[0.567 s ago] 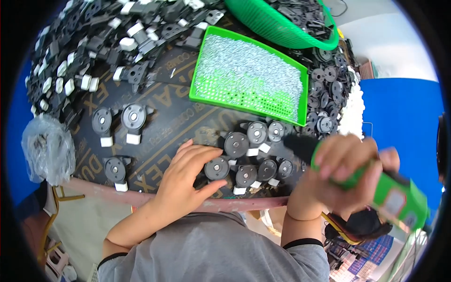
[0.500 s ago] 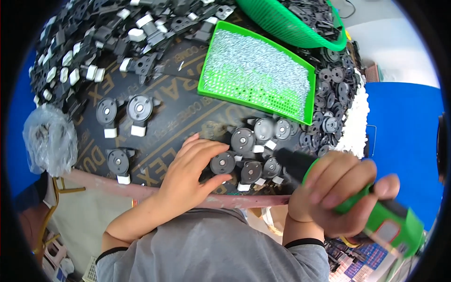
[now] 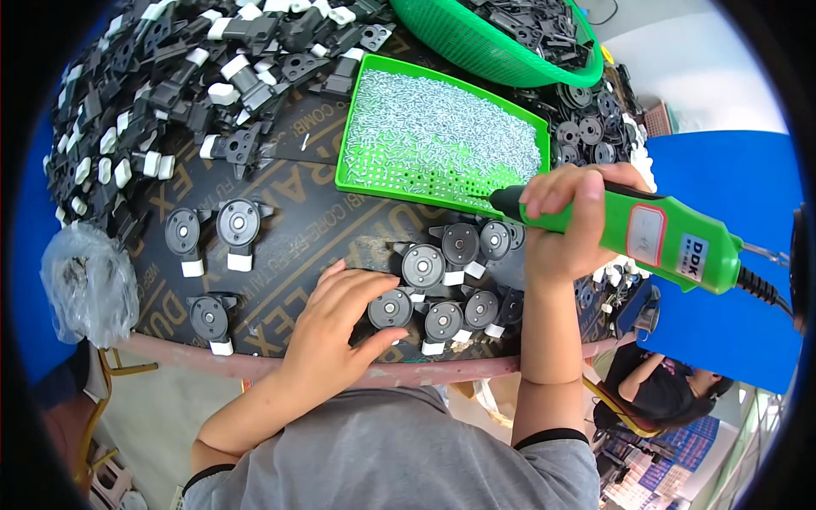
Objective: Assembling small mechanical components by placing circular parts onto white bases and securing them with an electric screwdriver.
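My right hand (image 3: 574, 212) is wrapped around a green electric screwdriver (image 3: 646, 234), held nearly level. Its black nose is over the near right edge of a green perforated tray (image 3: 361, 177) of small silvery screws (image 3: 442, 123); whether the bit touches them I cannot tell. My left hand (image 3: 336, 323) rests at the table's near edge, its thumb and forefinger curved round a black round wheel assembly (image 3: 391, 308). Close to it lie several similar assemblies with white tabs, among them one wheel assembly (image 3: 422, 265) just behind and another (image 3: 444, 320) to the right.
Black brackets with white ends (image 3: 246, 81) heap up at the far left. A green basket (image 3: 476, 51) of black parts stands behind the tray, with loose black discs (image 3: 591, 129) beside it. A clear plastic bag (image 3: 89, 285) sits at the left edge. Another person (image 3: 659, 382) is at the lower right.
My right hand has swung the screwdriver up and away from the wheel assemblies to the screw tray. My left hand stays around the same wheel assembly. The whole view has shifted slightly.
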`<state>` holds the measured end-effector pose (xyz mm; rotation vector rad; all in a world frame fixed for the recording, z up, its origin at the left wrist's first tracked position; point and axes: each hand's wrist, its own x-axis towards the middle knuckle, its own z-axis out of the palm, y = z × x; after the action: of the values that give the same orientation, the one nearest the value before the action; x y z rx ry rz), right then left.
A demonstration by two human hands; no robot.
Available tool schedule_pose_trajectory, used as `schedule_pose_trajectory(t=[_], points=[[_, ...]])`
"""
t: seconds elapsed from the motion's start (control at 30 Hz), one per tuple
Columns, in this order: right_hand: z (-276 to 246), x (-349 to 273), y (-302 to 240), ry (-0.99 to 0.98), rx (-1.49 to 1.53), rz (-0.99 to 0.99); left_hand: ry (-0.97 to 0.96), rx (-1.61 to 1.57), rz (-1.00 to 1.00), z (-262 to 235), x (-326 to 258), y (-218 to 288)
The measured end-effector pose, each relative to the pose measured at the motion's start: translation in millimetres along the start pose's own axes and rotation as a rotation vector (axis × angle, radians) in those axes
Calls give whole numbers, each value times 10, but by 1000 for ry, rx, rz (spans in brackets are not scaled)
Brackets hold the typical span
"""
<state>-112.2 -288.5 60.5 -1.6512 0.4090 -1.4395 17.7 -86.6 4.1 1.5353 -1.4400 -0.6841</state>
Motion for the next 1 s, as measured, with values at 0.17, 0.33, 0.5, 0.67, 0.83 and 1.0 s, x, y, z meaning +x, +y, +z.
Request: schedule_pose_trajectory(t=[0.17,0.33,0.5,0.67,0.83,1.0], points=[[-20,27,21,-5,9,14,-3,14,-17,4,28,8],[-23,19,40,-3,16,18,-3,15,-17,5,27,5],[-13,44,-295,24,217,-6,22,1,-27,-2,5,-10],[139,-174,-914,-343,241,-50,8,-37,-2,11,22,-17],[345,-463,-807,-488,292,-81,21,-39,-18,-7,-1,-33],[373,-445,-793,-603,286,28,34,-42,-12,0,-8,-30]])
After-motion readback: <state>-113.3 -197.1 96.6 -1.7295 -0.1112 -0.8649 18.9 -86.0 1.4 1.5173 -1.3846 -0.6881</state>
